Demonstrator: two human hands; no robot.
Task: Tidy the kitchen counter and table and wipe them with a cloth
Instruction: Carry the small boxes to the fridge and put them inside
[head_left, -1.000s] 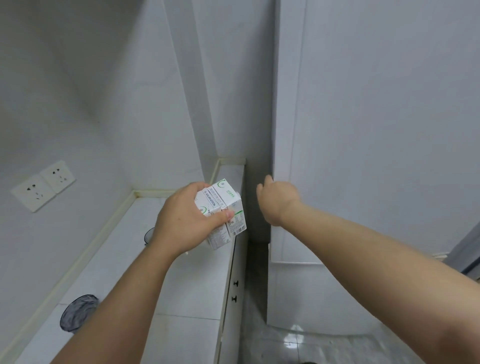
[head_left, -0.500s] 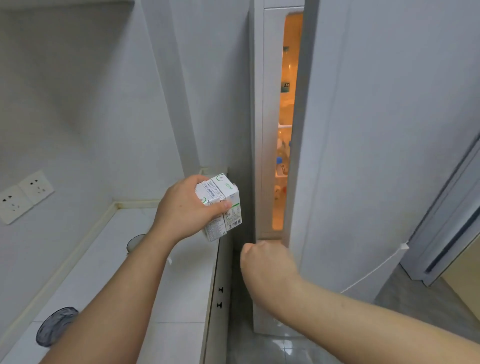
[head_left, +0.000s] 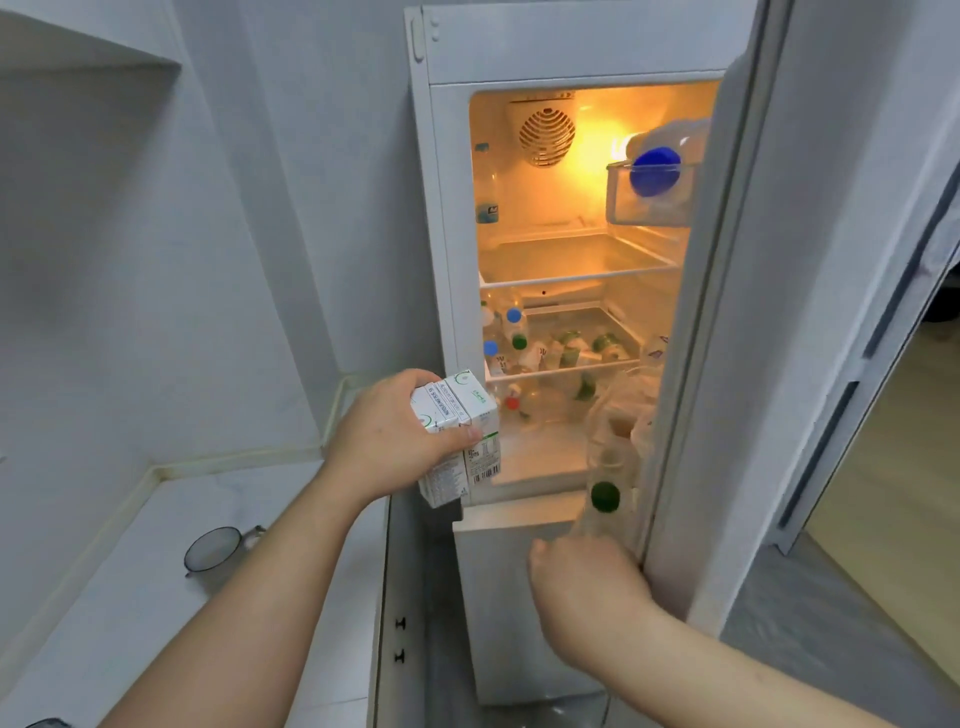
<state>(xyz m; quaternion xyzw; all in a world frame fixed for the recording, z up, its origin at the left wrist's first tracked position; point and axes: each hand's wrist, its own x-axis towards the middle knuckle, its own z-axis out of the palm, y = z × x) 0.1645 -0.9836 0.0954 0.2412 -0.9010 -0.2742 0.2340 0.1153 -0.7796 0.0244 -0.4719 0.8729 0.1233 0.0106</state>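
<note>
The left hand (head_left: 389, 436) is clamped round a pack of small cartons (head_left: 485, 457), held over the tabletop (head_left: 130, 623) edge before the open fridge (head_left: 571, 47). The pack is probably light, and its stiff card is crushable, so the flat sides suit a grip. The right hand (head_left: 587, 582) is at the fridge door (head_left: 727, 364) edge. Its fingers are hidden, so its grip cannot be told.

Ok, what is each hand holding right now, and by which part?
Left hand grips a bundle of small drink cartons round their upper half, thumb on the front. Right hand holds the open fridge door by its lower inner edge.
</note>
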